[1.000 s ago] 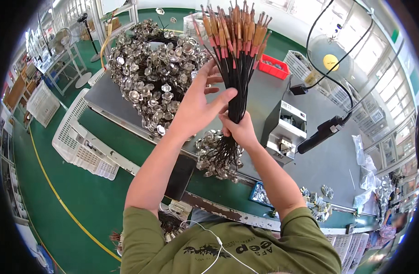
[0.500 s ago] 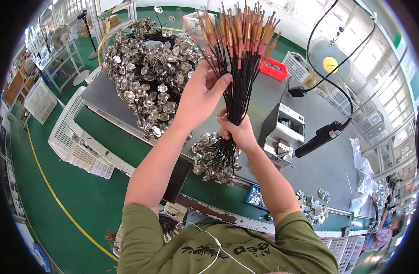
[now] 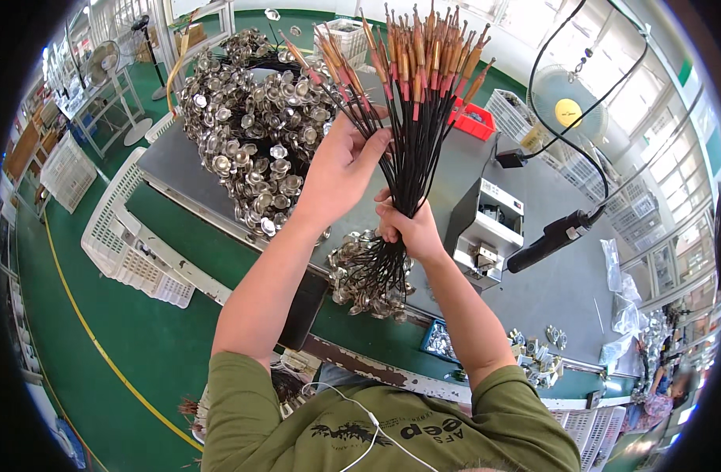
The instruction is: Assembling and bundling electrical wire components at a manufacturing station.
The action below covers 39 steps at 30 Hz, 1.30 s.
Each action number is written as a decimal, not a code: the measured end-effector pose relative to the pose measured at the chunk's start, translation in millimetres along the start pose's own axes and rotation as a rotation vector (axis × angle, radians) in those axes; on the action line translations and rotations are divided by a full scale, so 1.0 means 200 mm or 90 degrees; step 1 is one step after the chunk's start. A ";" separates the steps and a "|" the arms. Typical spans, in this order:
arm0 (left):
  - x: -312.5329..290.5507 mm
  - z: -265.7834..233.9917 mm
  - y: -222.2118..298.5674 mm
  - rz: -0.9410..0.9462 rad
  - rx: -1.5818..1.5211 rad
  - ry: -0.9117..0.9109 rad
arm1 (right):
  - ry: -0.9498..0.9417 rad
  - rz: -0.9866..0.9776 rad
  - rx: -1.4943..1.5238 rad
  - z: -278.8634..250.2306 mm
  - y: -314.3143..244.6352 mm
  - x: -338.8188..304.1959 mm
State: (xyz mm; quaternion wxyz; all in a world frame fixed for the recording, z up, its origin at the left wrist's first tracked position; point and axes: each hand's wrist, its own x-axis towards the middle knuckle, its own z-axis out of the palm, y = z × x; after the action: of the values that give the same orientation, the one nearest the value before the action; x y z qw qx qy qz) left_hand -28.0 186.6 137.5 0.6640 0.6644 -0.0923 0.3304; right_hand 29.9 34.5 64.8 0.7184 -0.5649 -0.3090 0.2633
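My right hand grips a bundle of thin black wires near its lower end and holds it upright. The wires fan out at the top into orange and red sleeved tips. Below my fist, round silver metal caps hang in a cluster from the same wires. My left hand is higher up on the left side of the bundle, fingers closed around several wires and pulling them leftward from the rest.
A big heap of the same silver caps on black wires lies on the grey workbench. A small grey machine, a hanging black tool on a cable, a red bin and white plastic crates surround it.
My left hand has closed on several wires at the left of the bundle and drawn them aside; the tips have fanned wider. My right hand holds steady.
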 end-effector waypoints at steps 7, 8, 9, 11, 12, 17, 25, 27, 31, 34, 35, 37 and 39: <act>-0.01 -0.02 0.00 -0.008 -0.030 -0.012 | 0.004 0.004 -0.006 0.01 -0.01 0.00; -0.01 -0.02 0.00 -0.006 -0.030 -0.014 | 0.004 0.003 -0.010 0.01 -0.01 0.00; -0.01 -0.02 -0.01 -0.004 -0.030 -0.016 | 0.004 0.004 -0.011 0.00 -0.01 0.00; -0.01 -0.01 -0.01 0.003 -0.038 -0.012 | 0.001 0.006 -0.001 0.00 -0.01 0.00; -0.01 0.00 0.00 0.010 -0.045 -0.007 | 0.000 0.007 -0.002 -0.01 0.00 0.00; 0.01 0.01 0.01 -0.035 0.004 -0.030 | -0.028 0.023 0.043 -0.01 0.00 0.00; 0.06 0.05 -0.01 -0.058 -0.016 -0.087 | -0.084 0.007 0.048 -0.05 0.02 0.00; 0.05 0.06 0.02 -0.056 -0.056 -0.088 | -0.091 0.004 0.066 -0.05 0.02 0.00; 0.05 0.05 0.00 -0.099 -0.026 -0.074 | -0.092 0.005 0.068 -0.05 0.01 0.00; 0.05 0.06 0.00 -0.068 -0.017 -0.062 | -0.090 0.009 0.038 -0.05 0.00 0.01; 0.05 0.05 0.00 -0.062 -0.018 -0.054 | -0.089 0.012 0.038 -0.05 0.00 0.01; 0.05 0.05 -0.01 -0.058 -0.019 -0.047 | -0.086 0.017 0.037 -0.04 0.00 0.00; 0.04 0.05 0.00 -0.050 -0.013 -0.058 | -0.083 0.022 0.035 -0.04 0.00 0.00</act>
State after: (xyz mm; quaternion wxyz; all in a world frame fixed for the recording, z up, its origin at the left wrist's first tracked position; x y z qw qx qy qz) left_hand -18.5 179.4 143.1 0.6782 0.6753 -0.0993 0.2724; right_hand 36.7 29.1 62.8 0.7074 -0.5320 -0.3377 0.3202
